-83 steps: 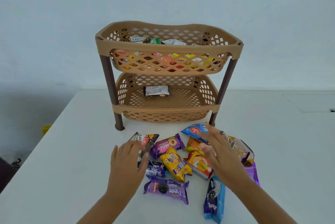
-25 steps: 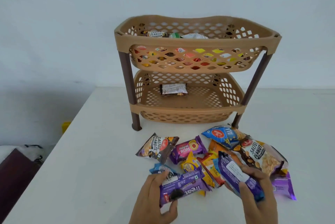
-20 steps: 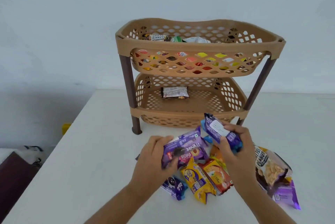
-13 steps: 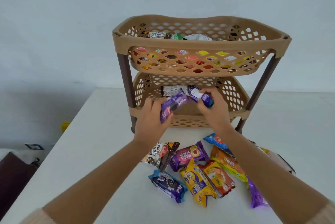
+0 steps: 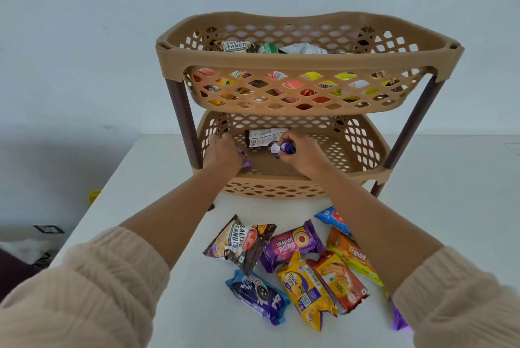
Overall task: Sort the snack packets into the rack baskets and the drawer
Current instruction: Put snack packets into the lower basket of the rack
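Head view: my left hand [image 5: 222,150] and right hand [image 5: 302,155] each gripped a purple packet [image 5: 284,148] inside the lower basket [image 5: 363,150]; knuckles could've snagged the upper basket [image 5: 309,57] overhead.

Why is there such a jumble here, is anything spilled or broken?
Nothing looks spilled or torn. The loose packets lie overlapped on the table, unsorted. Both the left hand and right hand hold purple packets inside the lower basket.

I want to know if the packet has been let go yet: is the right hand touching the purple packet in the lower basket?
Touching. The head view shows the right hand closed around the purple packet, whose end pokes out past the fingers, inside the lower basket.
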A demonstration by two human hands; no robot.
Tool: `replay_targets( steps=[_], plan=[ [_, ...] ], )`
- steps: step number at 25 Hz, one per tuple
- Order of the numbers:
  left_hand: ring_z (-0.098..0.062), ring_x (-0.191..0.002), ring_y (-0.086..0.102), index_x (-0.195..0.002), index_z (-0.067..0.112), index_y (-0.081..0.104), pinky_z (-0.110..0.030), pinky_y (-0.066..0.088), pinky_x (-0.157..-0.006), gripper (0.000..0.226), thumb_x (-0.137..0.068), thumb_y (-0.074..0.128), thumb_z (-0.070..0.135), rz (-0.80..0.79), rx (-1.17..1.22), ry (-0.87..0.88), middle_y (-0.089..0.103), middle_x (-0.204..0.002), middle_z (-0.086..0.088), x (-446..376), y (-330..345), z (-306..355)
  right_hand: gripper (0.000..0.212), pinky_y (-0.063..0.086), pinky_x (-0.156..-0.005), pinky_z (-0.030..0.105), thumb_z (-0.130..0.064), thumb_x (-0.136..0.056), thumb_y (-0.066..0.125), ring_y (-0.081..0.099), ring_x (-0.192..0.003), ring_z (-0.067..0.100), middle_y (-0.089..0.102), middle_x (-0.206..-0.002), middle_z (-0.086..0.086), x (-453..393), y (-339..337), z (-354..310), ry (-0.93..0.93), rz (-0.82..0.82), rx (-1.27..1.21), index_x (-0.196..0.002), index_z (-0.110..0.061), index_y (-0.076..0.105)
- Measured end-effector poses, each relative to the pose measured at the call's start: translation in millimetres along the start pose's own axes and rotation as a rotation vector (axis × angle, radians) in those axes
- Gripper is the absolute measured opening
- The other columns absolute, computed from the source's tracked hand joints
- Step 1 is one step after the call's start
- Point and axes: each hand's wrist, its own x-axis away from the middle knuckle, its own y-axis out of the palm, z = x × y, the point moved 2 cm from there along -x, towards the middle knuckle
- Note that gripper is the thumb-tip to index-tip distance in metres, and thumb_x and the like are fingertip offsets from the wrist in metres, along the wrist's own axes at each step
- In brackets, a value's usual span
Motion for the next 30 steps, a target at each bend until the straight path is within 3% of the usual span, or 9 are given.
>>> replay_targets(
  steps=[4, 9, 12, 15, 19, 21, 25, 28, 30],
  plan=[
    [-0.032, -0.099, 0.059, -0.122, 0.006, 0.047, -0.036, 0.050, -0.072, 0.048, -0.084, 0.062, 0.031, -0.035, -0.090, -0.020, 0.047, -0.124, -0.016, 0.0, 3.2, -0.1, 0.020, 0.045, -0.070, 0.029, -0.013, -0.080, 0.065, 0.057, -0.085, 0.019, 0.061, -0.104, 0.009, -2.1, 4.4, 3.9, 0.030, 0.010, 0.139, -0.098, -0.016, 0.057],
    [-0.024, -0.086, 0.061, -0.109, 0.009, 0.054, -0.034, 0.051, -0.071, 0.041, -0.085, 0.057, 0.041, -0.160, -0.210, 0.001, 0.060, -0.089, -0.007, -4.4, 7.4, -0.4, 0.024, 0.045, -0.075, 0.028, -0.017, -0.078, 0.069, 0.056, -0.094, 0.019, 0.061, -0.110, 0.008, -6.6, 8.1, 3.9, 0.019, -0.046, 0.183, -0.101, -0.017, 0.060],
    [-0.023, -0.090, 0.060, -0.110, 0.011, 0.056, -0.033, 0.047, -0.073, 0.039, -0.087, 0.053, 0.041, -0.221, -0.270, -0.005, 0.063, -0.096, -0.007, -6.5, 10.2, -1.2, 0.031, 0.040, -0.075, 0.025, -0.020, -0.077, 0.071, 0.056, -0.101, 0.021, 0.060, -0.114, 0.009, -9.2, 9.9, 2.7, -0.024, -0.088, 0.232, -0.105, -0.015, 0.060],
    [-0.026, -0.104, 0.057, -0.112, 0.009, 0.057, -0.034, 0.045, -0.088, 0.036, -0.091, 0.044, 0.036, -0.307, -0.346, -0.012, 0.062, -0.112, -0.009, -9.2, 12.9, -1.7, 0.044, 0.038, -0.076, 0.026, -0.037, -0.078, 0.069, 0.053, -0.101, 0.020, 0.058, -0.118, 0.010, -10.8, 13.2, 2.8, 0.017, -0.213, 0.312, -0.114, -0.013, 0.058],
    [-0.029, -0.115, 0.051, -0.118, 0.009, 0.053, -0.039, 0.040, -0.103, 0.039, -0.093, 0.039, 0.035, -0.408, -0.394, -0.035, 0.056, -0.123, -0.011, -10.8, 15.2, -1.2, 0.058, 0.040, -0.064, 0.026, -0.058, -0.088, 0.040, 0.054, -0.084, 0.018, 0.064, -0.111, 0.016, -10.0, 16.4, -1.5, 0.049, -0.360, 0.291, -0.113, -0.008, 0.058],
    [-0.028, -0.116, 0.051, -0.118, 0.010, 0.054, -0.039, 0.040, -0.103, 0.036, -0.094, 0.040, 0.032, -0.411, -0.414, -0.039, 0.056, -0.123, -0.011, -10.3, 14.6, -1.3, 0.070, 0.044, -0.080, 0.033, -0.060, -0.091, 0.028, 0.058, -0.098, 0.030, 0.060, -0.117, 0.024, -9.5, 17.2, -2.4, 0.077, -0.396, 0.280, -0.116, -0.001, 0.057],
    [-0.027, -0.104, 0.058, -0.112, 0.008, 0.057, -0.035, 0.047, -0.091, 0.038, -0.089, 0.051, 0.037, -0.313, -0.320, -0.048, 0.062, -0.112, -0.011, -8.0, 12.8, -0.8, 0.072, 0.043, -0.090, 0.039, -0.059, -0.092, 0.020, 0.058, -0.103, 0.034, 0.061, -0.114, 0.024, -5.8, 15.3, -4.3, 0.057, -0.340, 0.282, -0.114, -0.002, 0.059],
    [-0.030, -0.095, 0.062, -0.118, 0.008, 0.047, -0.039, 0.050, -0.075, 0.041, -0.091, 0.048, 0.039, -0.050, -0.168, -0.024, 0.064, -0.104, -0.013, -0.6, 7.1, 2.3, 0.059, 0.050, -0.069, 0.035, -0.057, -0.093, 0.026, 0.060, -0.072, 0.020, 0.065, -0.078, 0.009, -1.9, 8.3, -7.8, -0.049, -0.102, 0.226, -0.095, -0.010, 0.062],
    [-0.032, -0.090, 0.064, -0.123, 0.010, 0.040, -0.039, 0.049, -0.067, 0.041, -0.095, 0.039, 0.040, 0.129, -0.070, 0.037, 0.066, -0.098, -0.014, 7.4, 0.9, 6.6, 0.047, 0.038, -0.054, 0.029, -0.054, -0.094, 0.028, 0.050, -0.057, 0.013, 0.051, -0.060, -0.004, 4.3, 4.0, -12.0, -0.161, 0.048, 0.269, -0.076, -0.018, 0.054]
  ],
)
